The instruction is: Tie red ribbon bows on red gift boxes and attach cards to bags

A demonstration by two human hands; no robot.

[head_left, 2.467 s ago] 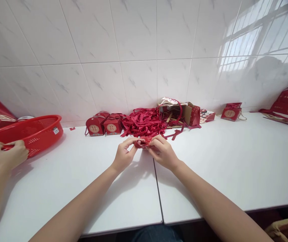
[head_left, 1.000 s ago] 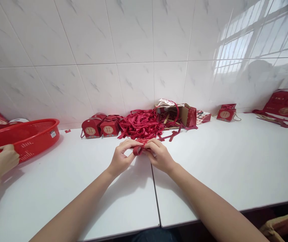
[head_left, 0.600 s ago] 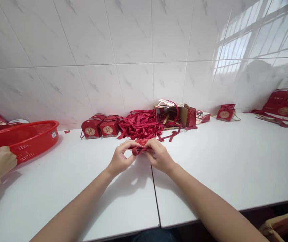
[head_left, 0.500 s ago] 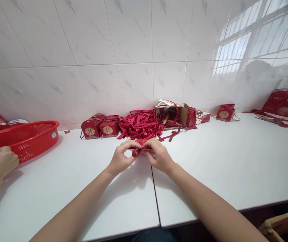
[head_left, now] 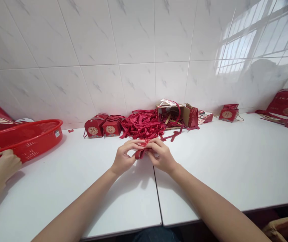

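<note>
At the middle of the table my left hand (head_left: 125, 155) and my right hand (head_left: 162, 155) meet over a small red patterned paper box (head_left: 145, 143). A red ribbon (head_left: 139, 154) hangs in a loop at its near side. My left thumb and fingers are closed on the ribbon and the box's left edge. On the right side, my right hand pinches the ribbon by the box's top. Most of the box is hidden behind my fingers. Just beyond lies a heap of red ribbons (head_left: 144, 124).
Red boxes with gold emblems (head_left: 93, 131) stand left of the heap. An open carton (head_left: 174, 116) with scraps lies right of it, and a single box (head_left: 228, 113) stands farther right. Another person's hand (head_left: 4, 166) grips a red plastic basket (head_left: 39, 146) at the left.
The view has shifted slightly, so everything sits a little farther right. My fingers have moved a little on the box and ribbon; the ribbon loop still hangs there.
</note>
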